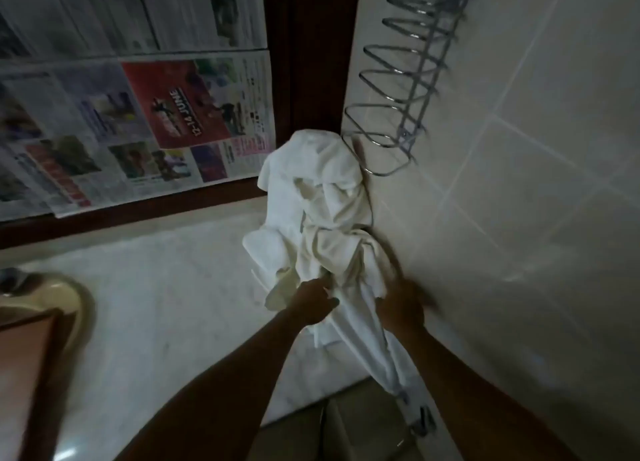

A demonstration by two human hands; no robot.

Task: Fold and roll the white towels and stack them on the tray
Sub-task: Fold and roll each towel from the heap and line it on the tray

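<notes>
Both hands, the left hand [317, 301] and blurred right hand [401, 306], grip the crumpled white cotton towels [318, 218] heaped on the pale marble counter [166, 304]; a loose pull may drag the heap off.

towels [322, 211]: white | rack [405, 90]: silver chrome | wall tiles [519, 183]: cream | frame [308, 45]: dark brown

One readable bit here: the red advert [176, 105] on the newspaper [138, 128] covering the window pane carries white lettering that reads "12-14 JUNE", turned sideways. Around that advert, the columns, headlines and the pink block just below it are too blurred to make out. No other lettering shows.
</notes>
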